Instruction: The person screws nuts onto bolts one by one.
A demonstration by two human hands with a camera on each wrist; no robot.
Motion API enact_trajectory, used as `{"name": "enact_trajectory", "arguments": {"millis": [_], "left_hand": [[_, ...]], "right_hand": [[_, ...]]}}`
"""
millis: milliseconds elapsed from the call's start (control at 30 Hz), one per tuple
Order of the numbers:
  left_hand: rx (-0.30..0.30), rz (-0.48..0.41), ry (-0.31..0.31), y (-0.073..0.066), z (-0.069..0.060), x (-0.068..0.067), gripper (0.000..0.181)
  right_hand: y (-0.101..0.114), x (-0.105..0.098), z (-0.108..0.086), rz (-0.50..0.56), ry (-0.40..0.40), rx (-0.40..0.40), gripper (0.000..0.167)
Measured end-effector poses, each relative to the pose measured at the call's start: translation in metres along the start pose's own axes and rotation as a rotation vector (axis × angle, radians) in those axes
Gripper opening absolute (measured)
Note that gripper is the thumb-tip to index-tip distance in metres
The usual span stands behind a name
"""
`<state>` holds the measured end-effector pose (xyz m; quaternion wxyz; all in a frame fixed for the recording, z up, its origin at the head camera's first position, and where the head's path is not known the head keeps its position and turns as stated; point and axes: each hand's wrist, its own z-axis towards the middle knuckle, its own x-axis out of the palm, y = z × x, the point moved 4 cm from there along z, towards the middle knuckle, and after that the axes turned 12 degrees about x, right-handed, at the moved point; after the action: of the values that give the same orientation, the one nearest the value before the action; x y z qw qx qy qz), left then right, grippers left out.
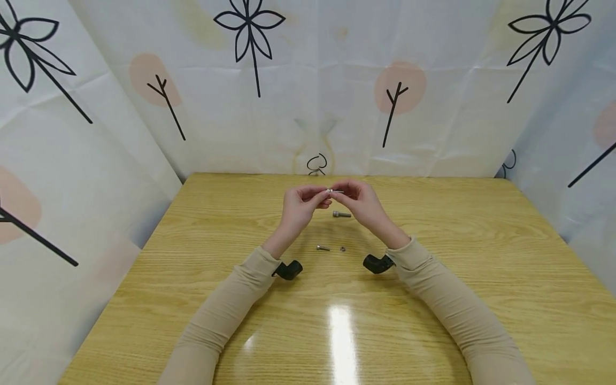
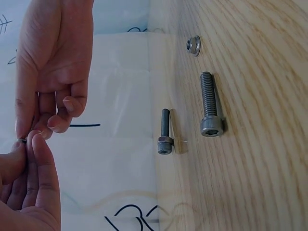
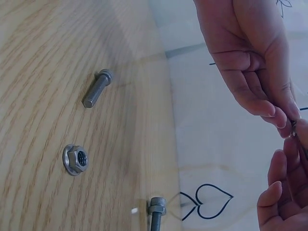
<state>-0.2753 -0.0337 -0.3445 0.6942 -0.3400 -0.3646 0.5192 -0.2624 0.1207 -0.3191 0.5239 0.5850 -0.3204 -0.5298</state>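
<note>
Curtain (image 1: 433, 128): it's hanging behind the nutted bolt (image 2: 165, 130), posing no threat for now.
Table (image 1: 510, 256): it's stretching beneath the nutted bolt, hard and glossy, so a dropped part could be bouncing away.
Right hand (image 1: 363, 203): above the nutted bolt and to its right, you're pinching the small fastener (image 1: 338, 191) by its slim shaft; squeezing too hard could be shooting it loose.
Left hand (image 1: 298, 206): above the nutted bolt, to its left, you're pinching the fastener's thicker end; with fingertips crowding together, one hand could be nudging it from the other.
Black wrist mounts (image 1: 291, 270): they're hanging on your side of the nutted bolt, one left, one right; dipping a wrist inward could be sweeping parts aside.
Nutted bolt: lying sideways, nut sitting against its head; a falling piece could be setting it rolling.
Bare bolt (image 2: 209, 103): resting nearer you than the nutted bolt and to its left, risking a knock from a lowered wrist.
Small fastener: right above the nutted bolt, your fingers are hiding most of it, so tilting it unnoticed is looking likeliest!
Flange nut (image 3: 73, 160): sitting flange-down on the nutted bolt's near side; a brushing sleeve could be sliding it off.
</note>
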Motion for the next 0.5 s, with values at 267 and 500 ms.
{"name": "enact_trajectory", "arguments": {"millis": [267,500], "left_hand": [[0.017,0.022,-0.009,-0.002,-0.001,-0.001,0.018],[0.018,0.031,-0.006,-0.001,0.000,-0.001,0.021]], "right_hand": [[-0.010,0.000,0.002,-0.016,-0.020,0.039,0.024],[-0.022,0.000,0.010,-0.042,-0.051,0.015,0.025]]}}
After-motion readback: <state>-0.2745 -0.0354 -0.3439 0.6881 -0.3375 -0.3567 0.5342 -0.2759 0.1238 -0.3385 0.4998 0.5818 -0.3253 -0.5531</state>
